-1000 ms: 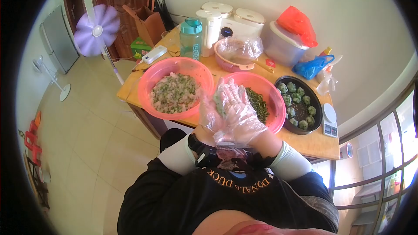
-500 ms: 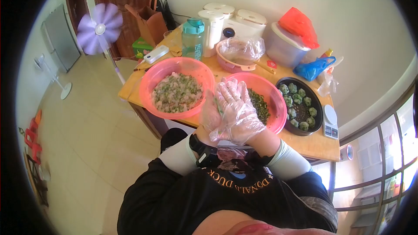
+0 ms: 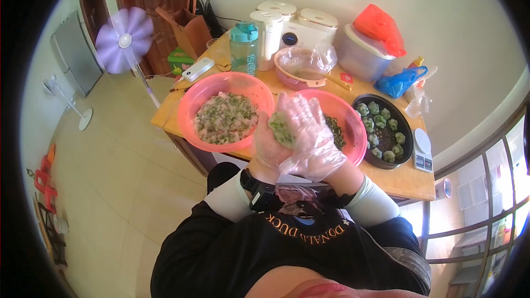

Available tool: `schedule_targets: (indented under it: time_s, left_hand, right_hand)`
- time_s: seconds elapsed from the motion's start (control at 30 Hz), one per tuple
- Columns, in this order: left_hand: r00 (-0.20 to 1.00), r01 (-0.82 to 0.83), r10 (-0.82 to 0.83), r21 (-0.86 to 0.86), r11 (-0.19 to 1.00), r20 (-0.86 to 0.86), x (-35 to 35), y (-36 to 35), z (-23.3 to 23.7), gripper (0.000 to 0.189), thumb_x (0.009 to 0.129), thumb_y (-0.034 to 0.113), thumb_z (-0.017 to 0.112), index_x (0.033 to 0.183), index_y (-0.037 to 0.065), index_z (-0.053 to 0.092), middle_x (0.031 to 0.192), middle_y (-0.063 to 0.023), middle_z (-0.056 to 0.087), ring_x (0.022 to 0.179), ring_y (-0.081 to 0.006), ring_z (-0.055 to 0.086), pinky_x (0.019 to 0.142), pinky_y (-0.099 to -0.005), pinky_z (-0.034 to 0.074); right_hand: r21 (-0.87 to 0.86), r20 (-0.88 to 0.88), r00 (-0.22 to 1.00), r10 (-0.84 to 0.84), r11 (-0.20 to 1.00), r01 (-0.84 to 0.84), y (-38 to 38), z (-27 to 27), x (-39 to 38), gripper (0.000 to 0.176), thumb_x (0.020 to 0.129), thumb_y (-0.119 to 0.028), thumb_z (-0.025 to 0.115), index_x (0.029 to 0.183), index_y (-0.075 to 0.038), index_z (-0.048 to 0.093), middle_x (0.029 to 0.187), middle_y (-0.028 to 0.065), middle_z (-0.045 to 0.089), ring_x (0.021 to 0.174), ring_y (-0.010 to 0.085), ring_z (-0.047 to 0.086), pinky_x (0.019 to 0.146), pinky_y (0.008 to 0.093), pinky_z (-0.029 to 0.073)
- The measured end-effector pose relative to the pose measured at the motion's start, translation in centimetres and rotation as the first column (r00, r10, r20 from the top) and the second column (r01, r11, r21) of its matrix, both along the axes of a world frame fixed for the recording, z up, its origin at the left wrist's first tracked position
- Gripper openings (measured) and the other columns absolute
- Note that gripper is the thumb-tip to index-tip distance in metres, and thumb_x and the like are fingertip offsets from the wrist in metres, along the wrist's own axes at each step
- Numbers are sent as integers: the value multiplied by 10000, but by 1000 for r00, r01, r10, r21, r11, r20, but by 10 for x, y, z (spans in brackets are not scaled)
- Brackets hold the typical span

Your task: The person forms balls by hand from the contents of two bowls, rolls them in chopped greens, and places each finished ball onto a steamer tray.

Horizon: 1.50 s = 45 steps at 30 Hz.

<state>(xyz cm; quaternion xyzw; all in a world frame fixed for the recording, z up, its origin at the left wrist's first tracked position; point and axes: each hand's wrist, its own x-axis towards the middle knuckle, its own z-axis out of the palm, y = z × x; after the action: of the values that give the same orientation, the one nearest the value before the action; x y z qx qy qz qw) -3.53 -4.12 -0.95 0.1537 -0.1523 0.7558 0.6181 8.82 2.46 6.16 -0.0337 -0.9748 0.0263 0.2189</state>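
Note:
A soft green-and-white ball (image 3: 282, 129) is pressed between my two palms, partly covered by them. My left hand (image 3: 268, 148), in a clear plastic glove, cups it from the left. From the right, my right hand (image 3: 314, 146), gloved likewise, leans against it with its fingers stretched upward. Left of my hands stands a pink basin (image 3: 187, 135) of pale chopped mixture (image 3: 226, 118) flecked with green. Partly behind my right hand is a second pink basin (image 3: 356, 132) with dark green chopped filling (image 3: 334, 131). A round black pan (image 3: 407, 152) farther right holds several green-speckled balls (image 3: 380, 121).
Behind the basins are a teal bottle (image 3: 244, 49), a white appliance (image 3: 314, 30), a pink basket (image 3: 290, 80) with plastic film and a lidded tub (image 3: 361, 58). A kitchen scale (image 3: 423, 157) sits at the right edge. A purple fan (image 3: 125, 40) stands at the left.
My palms have parted slightly and turned, so the green-and-white ball between them now shows. My right hand has shifted a little to the right.

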Motion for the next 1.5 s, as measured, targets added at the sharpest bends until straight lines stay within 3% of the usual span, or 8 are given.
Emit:
schedule_targets:
  time_s: [0.37, 0.43, 0.63, 0.73, 0.8, 1.0, 1.13, 1.5]
  left_hand:
    - [970, -170, 130, -193, 966, -205, 2, -3, 4, 505, 1041, 336, 385, 1460, 72, 481, 1466, -112, 528, 1363, -285, 490, 1139, -477, 403]
    - [918, -213, 151, -135, 968, -366, 2, -4, 7, 503, 1040, 330, 388, 1443, 48, 491, 1459, -123, 532, 1351, -287, 504, 1125, -483, 421]
    - [993, 117, -117, -2, 993, -17, 2, -5, 6, 494, 1049, 332, 387, 1393, 2, 513, 1399, -156, 565, 1278, -291, 561, 1082, -467, 462]
    - [952, -263, 201, -278, 924, -232, 11, -11, 18, 476, 1053, 337, 397, 1379, 17, 532, 1370, -146, 580, 1263, -281, 562, 1076, -471, 459]
    - [444, -731, 435, -35, 682, -783, 17, -22, 22, 465, 1053, 337, 410, 1386, 35, 532, 1353, -145, 587, 1245, -276, 568, 1080, -471, 449]
    - [991, -120, 102, -256, 959, -82, 8, -3, 10, 476, 1059, 349, 400, 1402, 39, 515, 1360, -148, 583, 1250, -292, 565, 1092, -473, 436]
    - [994, -3, -18, -191, 982, -112, 4, -11, 16, 470, 1063, 348, 398, 1406, 46, 510, 1361, -144, 583, 1257, -298, 555, 1101, -477, 423]
    - [923, -339, 370, 231, 912, -106, 7, 30, -30, 609, 1052, 477, 339, 1445, 29, 465, 1405, -143, 554, 1354, -297, 471, 1119, -469, 404]
  right_hand:
    - [-12, 74, 997, -27, 1000, 28, 4, -13, -2, 1241, 662, -675, 739, 1507, 107, 277, 1547, 346, 293, 1467, 512, 245, 1215, 578, 150]
    - [-701, -335, 938, 89, 642, -311, 19, -30, -4, 1240, 650, -673, 749, 1514, 82, 280, 1529, 338, 327, 1448, 513, 285, 1212, 571, 168]
    - [-190, -3, 999, 50, 981, -49, -6, 10, 0, 1275, 624, -640, 781, 1533, 68, 235, 1484, 341, 380, 1438, 531, 288, 1211, 578, 174]
    - [-44, 3, 999, 35, 998, -35, -18, 1, 0, 1250, 624, -586, 806, 1516, 94, 255, 1484, 364, 366, 1439, 556, 257, 1214, 594, 162]
    - [-43, 38, 999, 25, 999, -24, -17, -3, -2, 1235, 626, -592, 802, 1498, 113, 286, 1494, 374, 349, 1446, 556, 243, 1216, 599, 151]
    - [-181, -42, 992, 120, 975, -126, -1, -9, 2, 1248, 645, -691, 742, 1503, 103, 304, 1518, 379, 308, 1439, 573, 243, 1201, 591, 195]
    - [-512, -314, 924, 217, 781, -357, 8, -8, 2, 1244, 636, -626, 783, 1528, 71, 267, 1521, 371, 312, 1454, 537, 244, 1205, 577, 203]
    - [-102, 38, 999, 0, 995, 3, -28, 8, -16, 1259, 650, -606, 801, 1545, 70, 228, 1533, 318, 337, 1449, 504, 272, 1190, 617, 172]
